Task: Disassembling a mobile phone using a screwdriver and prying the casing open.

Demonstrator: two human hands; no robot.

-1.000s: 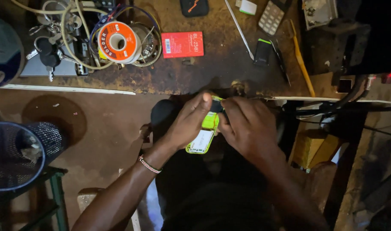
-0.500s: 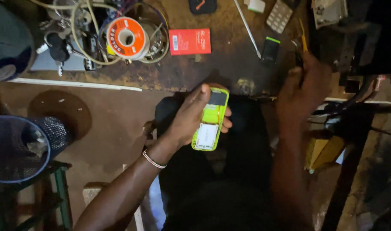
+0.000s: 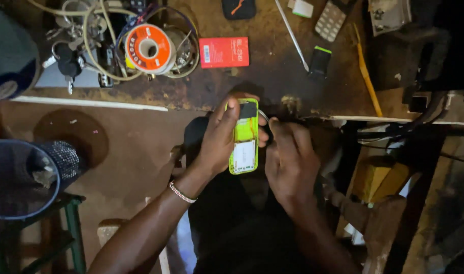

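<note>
The left hand [image 3: 219,139] wraps a lime-green phone [image 3: 244,137], fingers curled behind it and the thumb pressed along its left edge, holding it upright just below the bench edge. The right hand [image 3: 287,157] sits just beside the phone on the right, fingers bunched and bent toward its upper edge; whether they pinch anything cannot be told. A bead bracelet [image 3: 182,192] circles the left wrist.

The phone shows its open back: a dark battery bay at the top, a white label in the middle, green shell around both.

The bench [image 3: 272,81] above the hands is worn brown wood, stained and scuffed. On it lie a solder spool [image 3: 148,49] among looped cables, a red box [image 3: 224,52], a thin white rod [image 3: 291,34], a small black-and-green part [image 3: 320,61], a grey keypad [image 3: 331,20] and a yellow stick [image 3: 366,76]. Keys [image 3: 67,63] lie at the left.

Below the bench edge the floor is bare brown earth. A mesh bin [image 3: 26,177] stands on a green stool [image 3: 64,228] at the far left, well apart from the hands. Dark cables and boxes crowd the right side.
</note>
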